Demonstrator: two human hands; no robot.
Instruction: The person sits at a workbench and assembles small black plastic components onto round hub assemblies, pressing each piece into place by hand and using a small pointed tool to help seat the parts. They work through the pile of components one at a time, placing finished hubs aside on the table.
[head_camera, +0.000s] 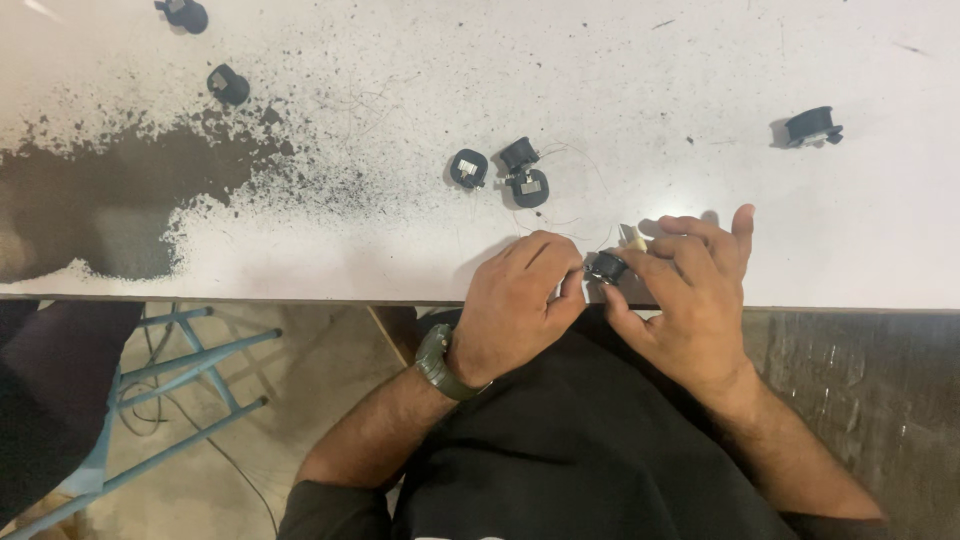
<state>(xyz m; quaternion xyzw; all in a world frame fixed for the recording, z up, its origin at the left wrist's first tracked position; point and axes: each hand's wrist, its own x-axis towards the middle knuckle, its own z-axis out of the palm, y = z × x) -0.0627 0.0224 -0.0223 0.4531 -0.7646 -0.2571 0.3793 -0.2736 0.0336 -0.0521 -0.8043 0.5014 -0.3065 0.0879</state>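
Black cloth of the person's shirt (590, 450) fills the lower middle, and both forearms rise from it to the edge of the surface (400, 220). Between the hands sits a small black round part (607, 267), pinched by the left hand (520, 305) from one side and the right hand (685, 300) from the other; fingers of both are curled tight on it. A pale cream piece (634, 237) lies just beyond it. A green watch (440, 365) wraps the left wrist. Thin wire (570, 215) trails toward three similar black parts (500, 170); another (810, 127) lies far right, two more (228, 85) far left. Paint is worn off in a dark speckled patch (110, 200). A blue metal frame (170, 380) stands on the floor below.
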